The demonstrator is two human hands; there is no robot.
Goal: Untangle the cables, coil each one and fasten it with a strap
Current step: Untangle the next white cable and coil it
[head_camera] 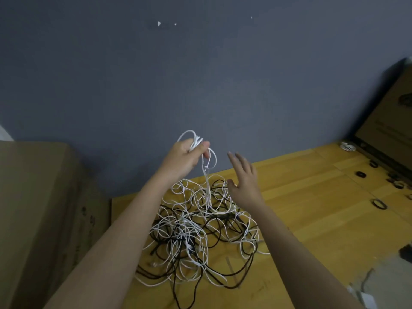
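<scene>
Above a wooden worktop (312, 197), the left hand (182, 157) grips a half-wound white cable (196, 139); the right hand (243, 177) hovers spread. Most cables (200, 230) remain tangled, unstrapped.

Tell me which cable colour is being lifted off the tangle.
The white cable, looped in the left hand; black cables all lie on the table.

The cable tangle (200, 230) hogs the middle of the wooden table (312, 208). Right of the tangle there's bare wood until you hit a scatter of black straps (379, 204) and a leaning cardboard sheet (392, 121). Left of the tangle, a big cardboard box (44, 208) walls things off; behind it, the grey wall (200, 74).
</scene>
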